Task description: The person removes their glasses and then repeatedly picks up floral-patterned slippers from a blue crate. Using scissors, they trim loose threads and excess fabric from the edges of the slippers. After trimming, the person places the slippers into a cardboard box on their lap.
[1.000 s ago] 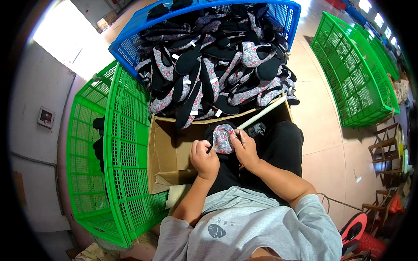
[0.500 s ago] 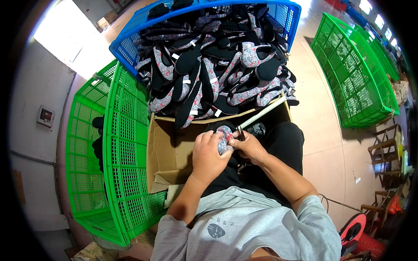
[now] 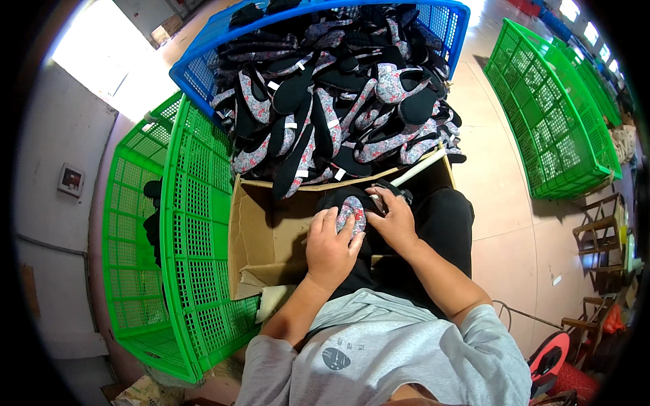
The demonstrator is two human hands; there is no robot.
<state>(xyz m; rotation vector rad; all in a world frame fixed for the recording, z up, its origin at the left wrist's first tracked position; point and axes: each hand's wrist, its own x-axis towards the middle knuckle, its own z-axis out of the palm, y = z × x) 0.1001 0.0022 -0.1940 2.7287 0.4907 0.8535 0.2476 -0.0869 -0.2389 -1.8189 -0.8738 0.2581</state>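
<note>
While left hand (image 3: 332, 245) is gripping floral slipper (image 3: 353, 206), long axis roughly fore-aft under its fingers, right hand (image 3: 395, 222) is sitting alongside, grip unclear.

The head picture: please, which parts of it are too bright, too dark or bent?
In the head view, the opening at upper left is washed out to white; the corners fall to black; the blue crate has a bowed top rim; the floral slipper shows its pattern, while the black trousers lose detail.
</note>
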